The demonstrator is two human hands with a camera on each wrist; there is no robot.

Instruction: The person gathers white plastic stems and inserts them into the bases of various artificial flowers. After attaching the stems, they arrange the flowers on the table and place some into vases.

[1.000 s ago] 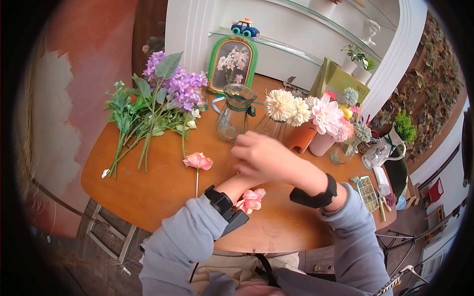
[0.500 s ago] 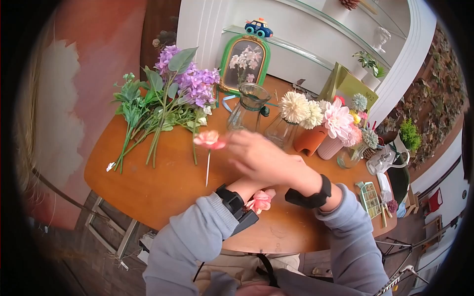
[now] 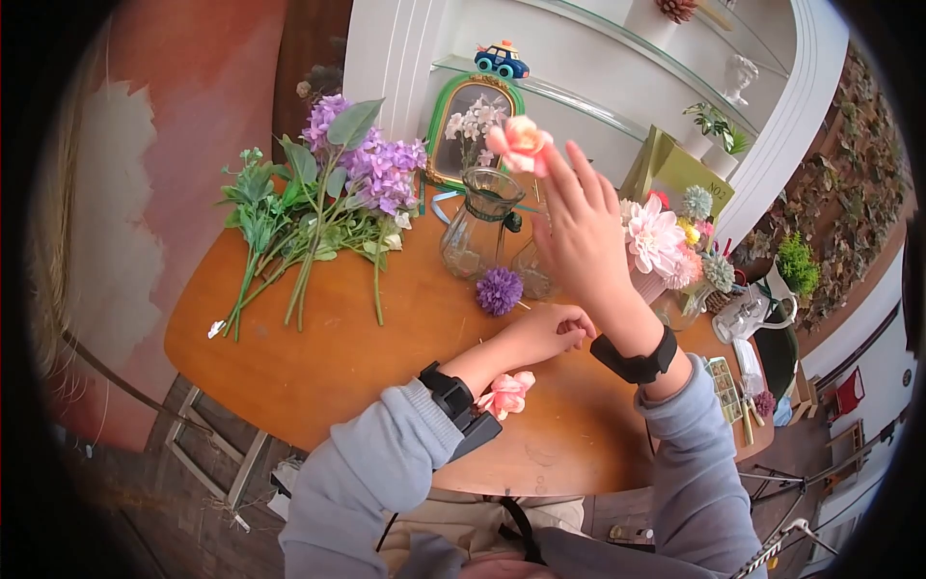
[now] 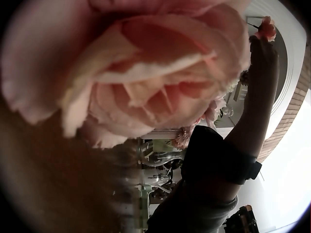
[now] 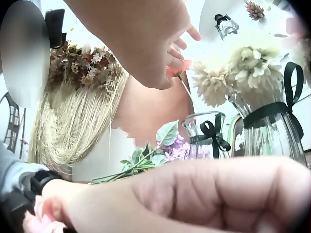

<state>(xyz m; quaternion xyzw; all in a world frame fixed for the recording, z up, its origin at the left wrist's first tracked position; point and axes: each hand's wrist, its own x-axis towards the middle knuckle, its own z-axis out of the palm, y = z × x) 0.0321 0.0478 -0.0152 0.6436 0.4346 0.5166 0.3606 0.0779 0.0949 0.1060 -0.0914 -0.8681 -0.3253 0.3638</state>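
Note:
My right hand (image 3: 584, 227) is raised over the table, pinching a pink flower (image 3: 521, 145). The right wrist view shows that flower (image 5: 177, 69) at its fingers, with a thin stem hanging down. Lower, my left hand (image 3: 552, 331) has curled fingers. A second pink flower (image 3: 506, 394) is beside the left wrist and fills much of the left wrist view (image 4: 146, 82); its stem is hidden in the hand. Just beyond the left hand is a purple pompom flower (image 3: 499, 290) whose thin stem points toward it.
A glass vase (image 3: 473, 232) stands in front of a green-framed picture (image 3: 439, 145). Purple blossoms and green stems (image 3: 376, 179) lie at the left. At the right are white pompom flowers (image 5: 252, 58), a pink dahlia (image 3: 653, 236), a glass pitcher (image 3: 743, 314) and a green bag (image 3: 690, 169).
My right hand has lifted up and away from the left hand, carrying the pink flower from the left toward the vase's top. The purple pompom flower has come into view. The left hand stays.

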